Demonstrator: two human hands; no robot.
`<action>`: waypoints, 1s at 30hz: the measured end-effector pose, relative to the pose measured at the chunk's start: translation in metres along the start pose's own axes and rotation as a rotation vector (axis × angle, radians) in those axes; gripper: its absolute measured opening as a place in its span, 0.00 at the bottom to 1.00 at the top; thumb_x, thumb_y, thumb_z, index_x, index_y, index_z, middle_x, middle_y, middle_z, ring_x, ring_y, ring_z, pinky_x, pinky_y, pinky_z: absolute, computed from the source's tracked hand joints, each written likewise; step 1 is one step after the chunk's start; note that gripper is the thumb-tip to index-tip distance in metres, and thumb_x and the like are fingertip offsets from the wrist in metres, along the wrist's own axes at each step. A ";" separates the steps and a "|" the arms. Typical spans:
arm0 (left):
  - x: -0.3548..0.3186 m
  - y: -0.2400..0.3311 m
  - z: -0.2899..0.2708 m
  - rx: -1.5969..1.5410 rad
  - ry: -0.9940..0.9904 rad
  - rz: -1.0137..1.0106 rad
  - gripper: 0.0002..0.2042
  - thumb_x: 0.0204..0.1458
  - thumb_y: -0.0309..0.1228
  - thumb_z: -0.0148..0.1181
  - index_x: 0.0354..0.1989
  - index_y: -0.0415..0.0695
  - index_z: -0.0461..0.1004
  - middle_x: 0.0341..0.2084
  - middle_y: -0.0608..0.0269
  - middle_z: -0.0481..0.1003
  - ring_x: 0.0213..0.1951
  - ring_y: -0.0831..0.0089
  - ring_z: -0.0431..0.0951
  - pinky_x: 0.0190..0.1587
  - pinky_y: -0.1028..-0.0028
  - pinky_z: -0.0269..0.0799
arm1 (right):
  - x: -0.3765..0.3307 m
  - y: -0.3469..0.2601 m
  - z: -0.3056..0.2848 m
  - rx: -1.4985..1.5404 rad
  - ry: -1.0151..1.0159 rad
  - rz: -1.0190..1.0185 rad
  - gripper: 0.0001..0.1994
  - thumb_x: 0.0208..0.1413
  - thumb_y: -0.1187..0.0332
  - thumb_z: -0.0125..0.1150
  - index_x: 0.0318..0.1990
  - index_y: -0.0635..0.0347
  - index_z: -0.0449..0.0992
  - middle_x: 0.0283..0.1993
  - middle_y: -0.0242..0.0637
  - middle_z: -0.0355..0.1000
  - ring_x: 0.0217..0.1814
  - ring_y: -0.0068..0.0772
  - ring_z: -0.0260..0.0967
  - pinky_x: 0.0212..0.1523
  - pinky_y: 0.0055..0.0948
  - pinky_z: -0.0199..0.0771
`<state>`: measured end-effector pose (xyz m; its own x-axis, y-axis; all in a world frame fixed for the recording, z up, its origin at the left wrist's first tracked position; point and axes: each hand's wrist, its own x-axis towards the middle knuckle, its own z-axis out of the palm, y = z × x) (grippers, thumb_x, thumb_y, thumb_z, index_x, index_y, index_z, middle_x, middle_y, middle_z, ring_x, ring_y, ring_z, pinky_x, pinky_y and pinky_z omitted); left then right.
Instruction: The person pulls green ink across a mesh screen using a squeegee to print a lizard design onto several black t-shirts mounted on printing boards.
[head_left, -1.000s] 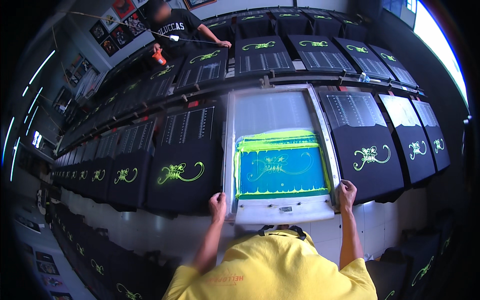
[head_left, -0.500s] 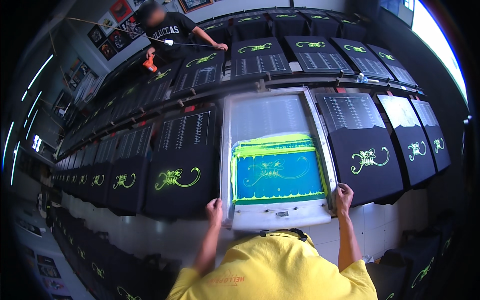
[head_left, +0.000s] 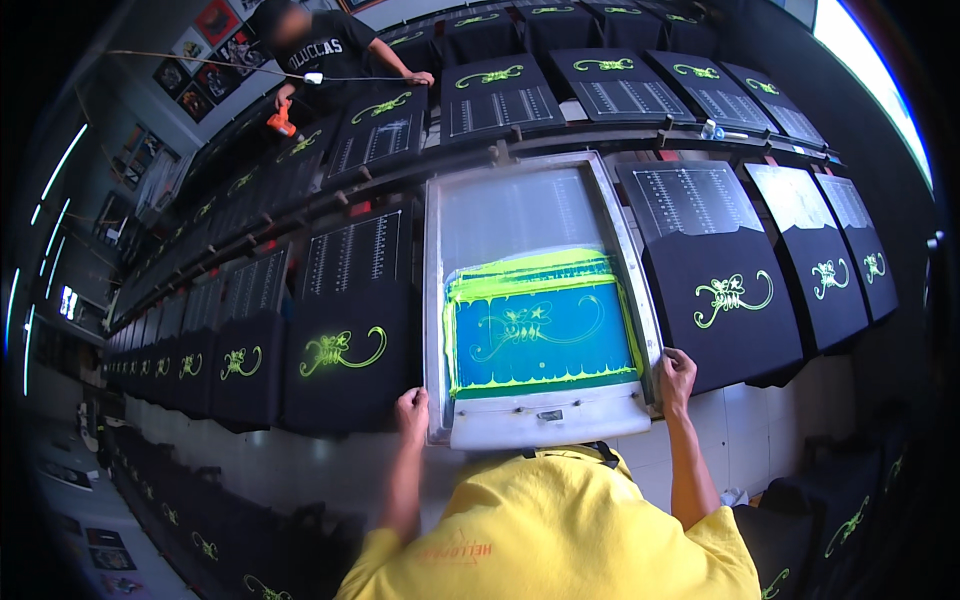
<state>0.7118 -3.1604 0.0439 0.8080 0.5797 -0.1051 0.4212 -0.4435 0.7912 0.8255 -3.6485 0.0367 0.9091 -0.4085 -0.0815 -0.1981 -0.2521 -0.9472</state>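
A screen printing frame point(head_left: 634, 290) with a pale metal rim lies in front of me over the near row of boards. Its mesh point(head_left: 540, 340) is blue in the lower half, with a scroll design, and bright yellow-green ink point(head_left: 530, 272) is smeared around that part. My left hand point(head_left: 412, 410) is closed on the frame's lower left side. On the lower right side my right hand point(head_left: 677, 378) grips the rim, fingers bent around it. What lies under the frame is hidden.
Black shirts with yellow-green prints lie on boards left point(head_left: 345, 340) and right point(head_left: 735, 290) of the frame. A dark rail point(head_left: 365, 172) runs behind. At the back left, a person point(head_left: 320, 55) in black holds an orange heat gun point(head_left: 281, 122). A small bottle point(head_left: 712, 130) sits near the rail.
The view has shifted slightly, so the scene sits a little higher and further left. Both my hands keep their hold on the frame. The other person's heat gun stays near the same board.
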 end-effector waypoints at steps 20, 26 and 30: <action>0.012 0.002 0.000 0.170 -0.083 -0.018 0.13 0.57 0.34 0.57 0.35 0.34 0.77 0.25 0.44 0.77 0.27 0.63 0.79 0.33 0.64 0.71 | 0.000 0.005 0.004 -0.064 -0.059 -0.131 0.13 0.63 0.70 0.55 0.49 0.70 0.76 0.40 0.42 0.78 0.40 0.30 0.74 0.44 0.27 0.73; -0.025 0.035 -0.012 0.085 0.214 0.286 0.11 0.59 0.33 0.57 0.36 0.36 0.78 0.36 0.53 0.77 0.35 0.61 0.81 0.37 0.66 0.77 | -0.033 -0.055 0.003 -0.508 -0.156 -0.762 0.18 0.55 0.75 0.59 0.54 0.61 0.74 0.55 0.46 0.74 0.55 0.52 0.72 0.55 0.42 0.73; -0.081 0.071 -0.036 -0.353 -0.273 0.208 0.12 0.62 0.32 0.55 0.36 0.36 0.79 0.36 0.60 0.78 0.34 0.74 0.80 0.33 0.76 0.76 | -0.093 -0.107 0.009 -0.648 -0.791 -0.859 0.27 0.46 0.67 0.71 0.56 0.59 0.73 0.61 0.41 0.70 0.66 0.48 0.63 0.64 0.42 0.66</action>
<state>0.6619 -3.2141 0.1300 0.9586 0.2818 -0.0400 0.1123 -0.2452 0.9629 0.7659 -3.5758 0.1428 0.7550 0.6485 0.0968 0.6036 -0.6297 -0.4890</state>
